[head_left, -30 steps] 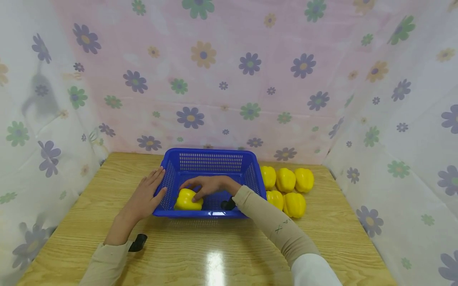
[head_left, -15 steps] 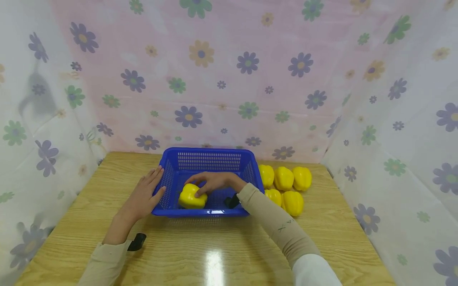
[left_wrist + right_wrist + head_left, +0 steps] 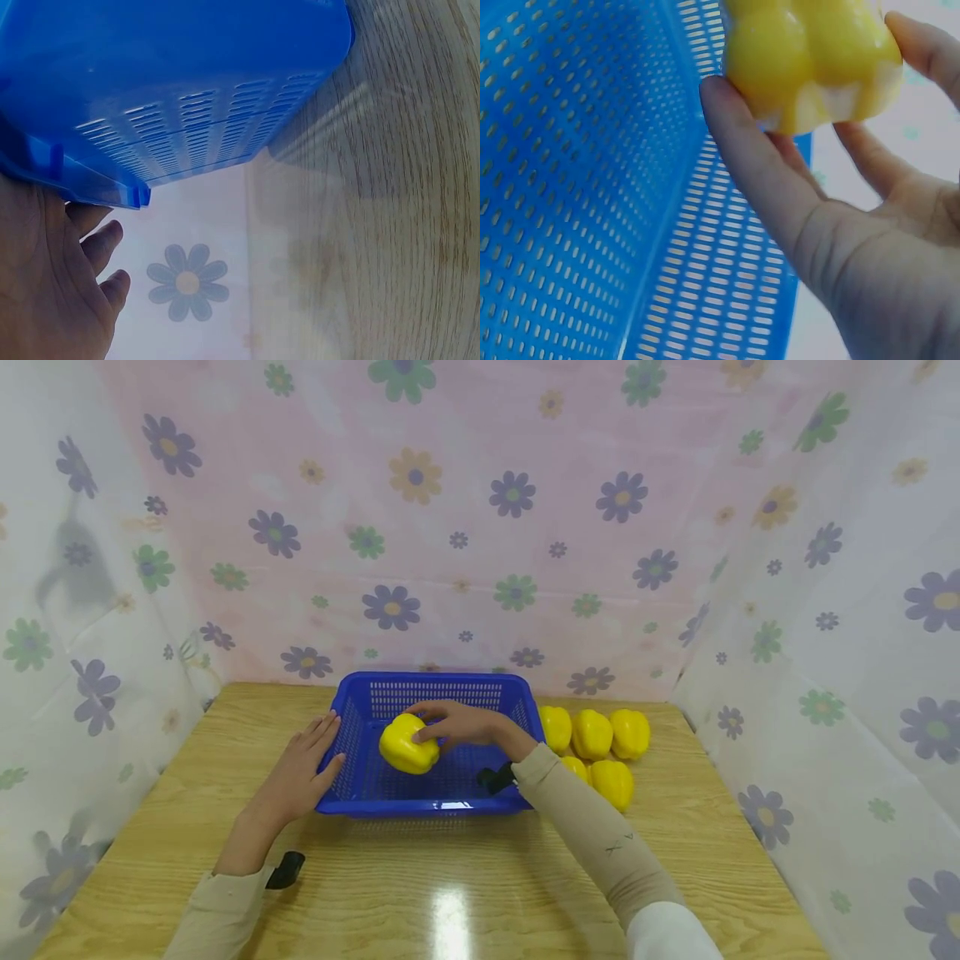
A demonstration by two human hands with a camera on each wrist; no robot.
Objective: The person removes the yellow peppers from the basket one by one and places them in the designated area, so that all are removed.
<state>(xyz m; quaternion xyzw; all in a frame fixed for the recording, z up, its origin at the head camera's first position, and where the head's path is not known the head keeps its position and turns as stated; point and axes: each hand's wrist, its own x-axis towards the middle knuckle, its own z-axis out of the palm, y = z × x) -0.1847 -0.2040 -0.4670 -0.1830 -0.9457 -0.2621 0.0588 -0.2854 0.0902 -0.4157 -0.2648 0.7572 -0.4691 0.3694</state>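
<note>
A yellow bell pepper is held up inside the blue basket by my right hand. In the right wrist view, thumb and fingers grip the bell pepper from its sides, with the basket's slotted wall behind. My left hand rests with extended fingers against the basket's left rim. The left wrist view shows the left palm at the rim and the outside of the basket. No other pepper shows in the basket, though the right hand and forearm cover part of it.
Several yellow bell peppers stand in two rows on the wooden table, right of the basket. The right forearm partly covers one in the front row. Flower-patterned cloth hangs behind the table and along both sides.
My right hand has lifted the bell pepper off the basket's floor and moved it slightly right, tilting it. The left hand stays on the rim.
</note>
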